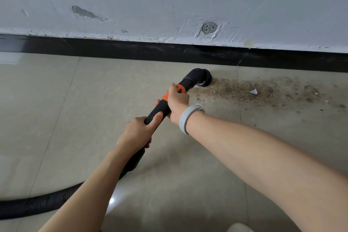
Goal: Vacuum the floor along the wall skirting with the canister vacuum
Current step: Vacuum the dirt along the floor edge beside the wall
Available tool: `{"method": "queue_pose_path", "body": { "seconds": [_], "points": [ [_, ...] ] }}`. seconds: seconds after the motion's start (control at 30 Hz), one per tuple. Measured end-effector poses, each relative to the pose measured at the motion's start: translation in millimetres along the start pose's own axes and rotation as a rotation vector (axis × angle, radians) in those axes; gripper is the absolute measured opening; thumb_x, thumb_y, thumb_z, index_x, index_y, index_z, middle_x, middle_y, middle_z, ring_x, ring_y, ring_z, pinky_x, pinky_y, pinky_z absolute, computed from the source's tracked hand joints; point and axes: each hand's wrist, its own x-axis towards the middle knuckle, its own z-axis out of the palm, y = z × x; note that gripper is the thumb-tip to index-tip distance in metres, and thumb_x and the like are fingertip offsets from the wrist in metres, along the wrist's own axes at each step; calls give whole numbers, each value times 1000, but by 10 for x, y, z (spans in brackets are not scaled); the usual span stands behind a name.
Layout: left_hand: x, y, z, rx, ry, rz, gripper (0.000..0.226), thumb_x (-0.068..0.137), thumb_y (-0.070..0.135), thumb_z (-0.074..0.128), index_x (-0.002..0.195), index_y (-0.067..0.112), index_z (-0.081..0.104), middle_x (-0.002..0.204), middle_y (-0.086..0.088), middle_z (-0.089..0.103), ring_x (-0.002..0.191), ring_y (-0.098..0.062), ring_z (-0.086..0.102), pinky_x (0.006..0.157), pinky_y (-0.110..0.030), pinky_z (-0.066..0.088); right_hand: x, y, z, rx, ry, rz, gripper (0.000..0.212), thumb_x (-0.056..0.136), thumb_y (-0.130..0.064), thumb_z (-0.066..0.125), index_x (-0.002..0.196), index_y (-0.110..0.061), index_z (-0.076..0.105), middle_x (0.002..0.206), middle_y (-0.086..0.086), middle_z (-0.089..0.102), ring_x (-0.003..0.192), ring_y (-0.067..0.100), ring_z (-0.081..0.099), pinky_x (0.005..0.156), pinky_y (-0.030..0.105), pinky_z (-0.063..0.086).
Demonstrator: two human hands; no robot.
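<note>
A black vacuum wand with an orange collar (165, 98) points toward the wall. Its round brush nozzle (204, 79) rests on the beige tiled floor (94, 100), just in front of the black skirting (131, 48). My right hand (178, 102) grips the wand at the orange collar. Lower on the black handle, my left hand (138, 133) grips it too. A band of brown dust and grit (250, 90) spreads to the right of the nozzle, with a small white paper scrap (253, 91) in it.
The black ribbed hose (37, 205) trails from the handle to the lower left edge. The scuffed white wall (169, 2) rises above the skirting. A grey band sits on my right wrist (186, 118). A pale object shows at the bottom edge (239, 228).
</note>
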Motion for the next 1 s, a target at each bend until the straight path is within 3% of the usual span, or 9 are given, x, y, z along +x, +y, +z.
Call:
{"method": "queue_pose_path", "body": {
  "seconds": [0.47, 0.7, 0.8, 0.93, 1.0],
  "points": [
    [106, 393, 356, 51, -88, 73, 52, 88, 58, 42, 66, 12, 48, 51, -5, 60, 43, -19, 58, 59, -32, 52, 135, -211, -542, 91, 104, -15, 47, 97, -37, 47, 133, -10, 35, 96, 13, 62, 59, 19, 62, 57, 29, 55],
    [222, 550, 525, 144, -89, 126, 53, 87, 62, 40, 66, 14, 49, 53, -3, 62, 44, -17, 60, 65, -35, 55, 250, -294, -738, 113, 157, -35, 46, 95, -40, 47, 129, -13, 35, 111, 14, 61, 73, 25, 65, 80, 40, 57],
    [278, 563, 530, 166, -70, 132, 52, 87, 61, 40, 68, 15, 50, 54, -2, 62, 47, -18, 61, 64, -35, 55, 281, -320, -745, 146, 124, -45, 46, 96, -39, 47, 132, -13, 34, 107, 14, 62, 60, 20, 63, 70, 34, 57],
    [432, 638, 439, 234, -4, 155, 54, 85, 65, 39, 69, 15, 51, 63, -7, 66, 59, -25, 66, 67, -37, 55, 276, -449, -709, 249, 42, -68, 45, 96, -35, 50, 131, -9, 37, 90, 11, 56, 59, 19, 62, 63, 31, 57],
    [516, 673, 378, 285, 20, 175, 56, 85, 68, 37, 68, 17, 52, 66, -9, 67, 64, -28, 66, 69, -39, 55, 272, -498, -663, 287, 28, -80, 44, 96, -34, 51, 129, -8, 39, 92, 12, 55, 58, 19, 62, 59, 29, 56]
  ]
}}
